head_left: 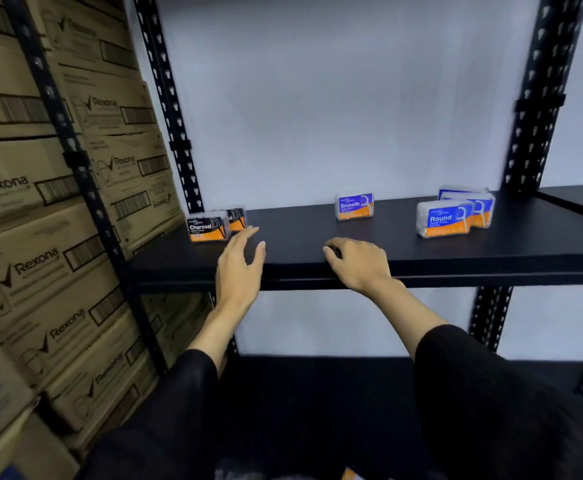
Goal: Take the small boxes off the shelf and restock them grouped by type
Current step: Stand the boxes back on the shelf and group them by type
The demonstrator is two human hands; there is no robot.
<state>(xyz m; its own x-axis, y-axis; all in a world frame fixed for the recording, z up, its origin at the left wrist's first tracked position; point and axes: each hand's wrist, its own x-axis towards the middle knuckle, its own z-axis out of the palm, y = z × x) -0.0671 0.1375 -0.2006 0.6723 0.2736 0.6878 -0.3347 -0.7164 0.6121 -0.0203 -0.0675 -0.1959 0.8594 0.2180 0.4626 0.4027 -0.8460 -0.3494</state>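
Both arms wear long black sleeves of a smooth, slightly sheer fabric; the left sleeve (179, 393) and the right sleeve (473, 393) each end partway up the forearm, leaving wrist and hand bare. The left hand (240, 268) and the right hand (359, 263) carry no rings, watch or gloves

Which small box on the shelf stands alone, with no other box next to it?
The Smooth box, mid-shelf. The Charcoal boxes sit paired at the left end; the Round boxes cluster at the right.
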